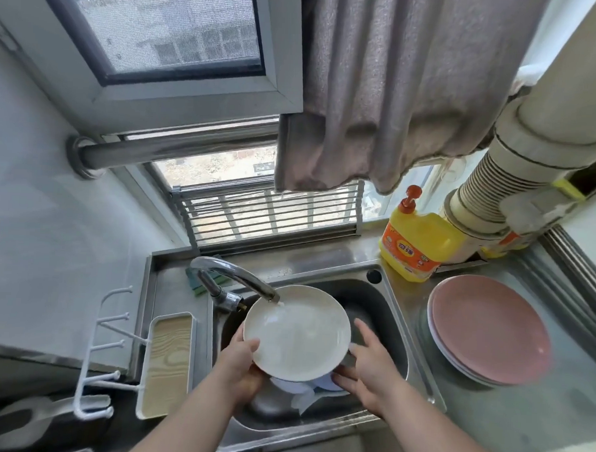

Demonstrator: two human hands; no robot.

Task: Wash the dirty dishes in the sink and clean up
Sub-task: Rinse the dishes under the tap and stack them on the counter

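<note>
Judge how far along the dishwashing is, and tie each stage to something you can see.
Done, apparently: pink plates sit stacked on the steel counter. In hand: the left hand holds a white plate under the running faucet; the right hand is at its rim, fingers extended. Left: more dishes lie in the sink beneath, then tidying up.

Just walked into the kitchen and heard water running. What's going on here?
A person is rinsing a white plate under the running faucet over the sink. The left hand grips the plate's rim; the right hand is open beside it. More dishes lie below. Pink plates are stacked on the counter.
</note>
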